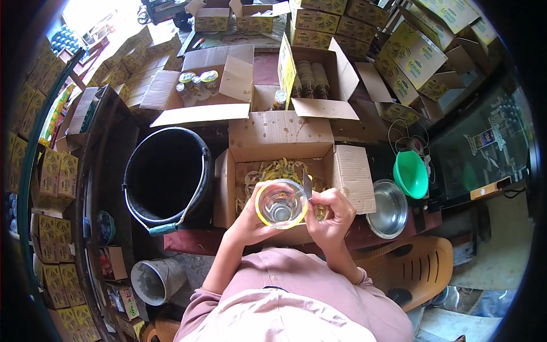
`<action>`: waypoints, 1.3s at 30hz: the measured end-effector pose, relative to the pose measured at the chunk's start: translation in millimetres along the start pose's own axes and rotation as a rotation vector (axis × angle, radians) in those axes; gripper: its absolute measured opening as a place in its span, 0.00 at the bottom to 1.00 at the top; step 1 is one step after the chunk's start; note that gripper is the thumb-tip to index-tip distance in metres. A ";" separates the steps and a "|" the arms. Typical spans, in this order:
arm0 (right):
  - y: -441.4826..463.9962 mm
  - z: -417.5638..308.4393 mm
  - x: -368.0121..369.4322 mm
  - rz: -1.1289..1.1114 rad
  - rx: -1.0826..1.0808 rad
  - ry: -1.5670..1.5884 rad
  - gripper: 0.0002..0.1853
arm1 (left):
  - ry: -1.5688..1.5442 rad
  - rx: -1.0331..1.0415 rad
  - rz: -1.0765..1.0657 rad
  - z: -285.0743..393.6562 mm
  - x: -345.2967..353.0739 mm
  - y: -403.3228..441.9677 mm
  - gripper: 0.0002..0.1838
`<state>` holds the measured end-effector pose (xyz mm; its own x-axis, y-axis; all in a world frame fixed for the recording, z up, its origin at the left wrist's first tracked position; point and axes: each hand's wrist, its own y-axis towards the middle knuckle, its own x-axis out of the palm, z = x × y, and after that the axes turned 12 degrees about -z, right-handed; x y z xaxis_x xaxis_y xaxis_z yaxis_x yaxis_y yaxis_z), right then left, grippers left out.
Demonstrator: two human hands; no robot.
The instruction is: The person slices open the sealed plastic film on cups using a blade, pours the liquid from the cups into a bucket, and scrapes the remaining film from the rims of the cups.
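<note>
Over the open carton (279, 131), my left grip (249, 221) clasps the clear cup (280, 206), mouth up, while my right grip (331, 218) pinches the knife (307, 187) at the rim's right, blade pointing away.

Left hand (248, 221) grips clear cup (280, 212); right hand (330, 218) holds blade (307, 186) beside it; open box (279, 130) beyond; black bucket (165, 171) at left; green bowl (411, 174) right

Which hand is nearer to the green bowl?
Right. The right hand is left of the green bowl, beside the clear cup; the left hand is farther left, around that cup.
</note>
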<state>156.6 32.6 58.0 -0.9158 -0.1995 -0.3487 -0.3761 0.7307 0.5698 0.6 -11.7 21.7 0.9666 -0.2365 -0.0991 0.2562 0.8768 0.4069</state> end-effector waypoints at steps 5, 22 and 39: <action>1.2 -1.0 2.5 0.005 -0.022 -0.010 0.09 | -0.123 -0.041 0.044 -1.7 -0.7 0.6 0.36; 3.5 -2.1 8.9 0.054 -0.094 -0.205 0.09 | 0.240 0.027 0.096 -13.0 0.6 -1.0 0.41; 4.4 -1.2 4.6 -0.003 -0.037 -0.108 0.11 | 0.021 -0.004 0.057 -5.3 0.2 1.2 0.39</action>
<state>150.5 34.1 59.8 -0.8949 -0.1287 -0.4273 -0.3856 0.7051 0.5951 1.2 -8.5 17.4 0.9796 -0.1772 -0.0951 0.2008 0.8903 0.4088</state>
